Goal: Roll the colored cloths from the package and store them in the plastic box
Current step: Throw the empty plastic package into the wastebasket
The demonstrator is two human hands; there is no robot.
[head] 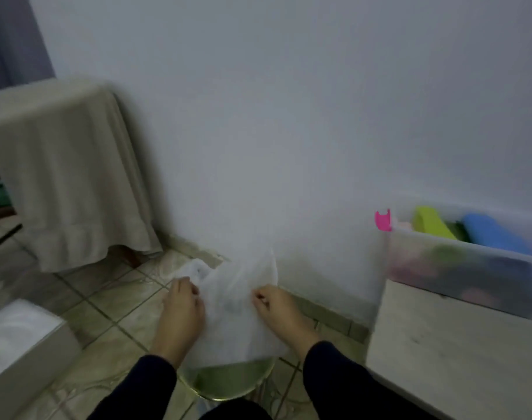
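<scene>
Both of my hands hold a translucent white plastic package (237, 316) in front of me, above the tiled floor. My left hand (183, 310) pinches its left edge and my right hand (276, 307) pinches its right edge. A green cloth (231, 381) shows through the bottom of the package. At the right a clear plastic box (458, 268) stands on a pale table and holds several rolled cloths, among them a lime one (431, 222) and a blue one (494, 231). The frame is blurred.
A pink clip (383, 220) sits at the box's left corner. The pale wooden table (440, 353) fills the lower right. A beige cloth covers furniture (64, 183) at the left. A white box (19, 338) sits at the lower left. The wall is close ahead.
</scene>
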